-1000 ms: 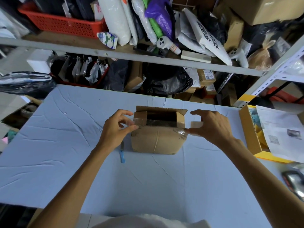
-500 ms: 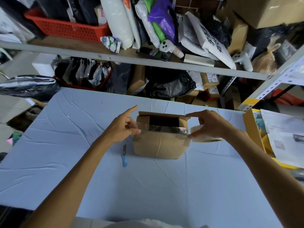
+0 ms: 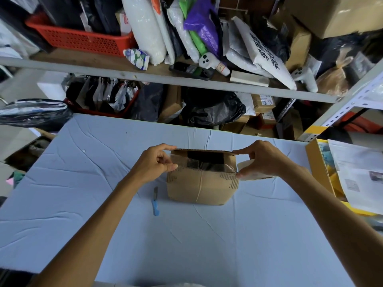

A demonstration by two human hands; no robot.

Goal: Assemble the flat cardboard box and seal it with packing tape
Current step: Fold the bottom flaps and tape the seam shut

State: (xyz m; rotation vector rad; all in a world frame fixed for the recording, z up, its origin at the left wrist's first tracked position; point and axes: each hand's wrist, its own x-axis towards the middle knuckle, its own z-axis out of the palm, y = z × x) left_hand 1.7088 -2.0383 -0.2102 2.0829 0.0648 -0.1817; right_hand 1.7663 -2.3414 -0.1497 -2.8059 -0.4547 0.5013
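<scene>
Left hand (image 3: pixel 154 165) curled onto one tape (image 3: pixel 205 166)

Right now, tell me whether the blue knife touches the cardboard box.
Apart. The head view shows bare tablecloth between the knife and the box.

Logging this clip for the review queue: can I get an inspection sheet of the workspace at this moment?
Surface: table under a creased light blue cloth.
Job's things: cardboard box upright mid-table, top open; clear tape stretched across its near top edge; tape roll at its right side.
Clutter: blue-handled knife left of the box; yellow box with papers at the right edge.
Hands: left hand pinches the tape's end; right hand holds the tape roll.
Cables: nothing seen.
Surroundings: shelf packed with bags, a red basket and cartons.
</scene>
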